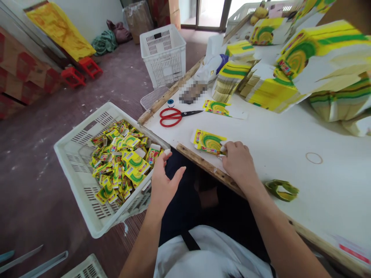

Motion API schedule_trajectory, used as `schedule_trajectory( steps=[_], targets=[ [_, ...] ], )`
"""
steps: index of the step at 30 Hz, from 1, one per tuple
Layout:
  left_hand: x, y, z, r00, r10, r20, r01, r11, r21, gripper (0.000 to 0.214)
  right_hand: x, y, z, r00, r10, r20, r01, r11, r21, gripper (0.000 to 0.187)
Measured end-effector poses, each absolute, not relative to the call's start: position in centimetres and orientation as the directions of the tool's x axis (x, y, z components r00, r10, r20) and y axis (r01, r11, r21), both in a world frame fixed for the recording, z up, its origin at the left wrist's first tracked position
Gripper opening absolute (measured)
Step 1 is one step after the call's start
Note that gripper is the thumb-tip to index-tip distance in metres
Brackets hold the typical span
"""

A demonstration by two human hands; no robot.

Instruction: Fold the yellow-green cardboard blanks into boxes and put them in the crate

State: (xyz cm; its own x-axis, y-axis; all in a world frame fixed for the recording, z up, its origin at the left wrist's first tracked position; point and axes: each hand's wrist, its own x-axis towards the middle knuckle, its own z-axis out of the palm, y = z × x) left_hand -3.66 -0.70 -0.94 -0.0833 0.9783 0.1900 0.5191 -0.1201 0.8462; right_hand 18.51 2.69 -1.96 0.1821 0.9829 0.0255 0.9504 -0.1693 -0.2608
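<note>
At the right hand [239, 161], a yellow carton [208, 142] with green curves

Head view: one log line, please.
left hand: open, at crate; right hand: touching yellow carton; crate: small cartons inside; scissors: on table

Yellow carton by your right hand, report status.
Right hand at right end of yellow carton, grip unclear. Left hand open by crate. Red-handled scissors beyond carton, apart.

Packing workshop: carton stacks [230, 79] on worktable [275, 150], crate [78, 185] of small boxes [118, 162].
</note>
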Motion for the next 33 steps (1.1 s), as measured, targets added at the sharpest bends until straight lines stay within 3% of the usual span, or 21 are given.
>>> schedule_trajectory(
  steps=[7,16,18,20,23,25,29,33],
  targets=[
    [-3.1,-1.2,-0.3,-0.003,0.992,0.125,0.492,-0.107,0.864,0.044,18.8,2.7,-1.4,0.216,0.975,-0.047,0.94,-0.22,-0.261,0.022],
    [-2.4,-1.4,-0.2,0.062,0.993,0.103,0.455,-0.12,0.882,0.036,18.4,2.6,-1.0,0.228,0.973,-0.023,0.929,-0.224,-0.296,0.027],
    [-2.2,-1.4,-0.4,0.065,0.994,0.09,0.428,-0.109,0.897,0.035,18.6,2.5,-1.1,0.247,0.969,-0.026,0.912,-0.242,-0.331,0.023],
    [-2.0,-1.5,-0.6,0.075,0.996,0.057,0.385,-0.081,0.919,0.037,18.8,2.3,-0.9,0.279,0.96,-0.003,0.855,-0.25,-0.454,0.018],
    [-1.6,-1.6,-0.9,0.098,0.995,0.001,0.239,-0.024,0.971,0.056,18.6,1.5,0.2,0.292,0.954,0.069,0.665,-0.151,-0.731,0.016],
    [-1.2,-1.7,-0.8,0.128,0.992,0.003,0.072,-0.013,0.997,0.07,17.9,0.7,1.2,0.198,0.975,0.097,0.548,-0.028,-0.836,0.014],
    [0.0,-1.8,0.3,0.077,0.997,0.032,-0.276,-0.009,0.961,0.06,15.2,-1.1,2.6,-0.154,0.984,0.089,0.389,0.143,-0.91,0.012],
    [1.1,-1.8,1.8,-0.147,0.989,0.029,-0.462,-0.094,0.882,0.051,13.0,-2.4,2.5,-0.177,0.971,0.158,0.329,0.21,-0.921,0.012]
  ],
)
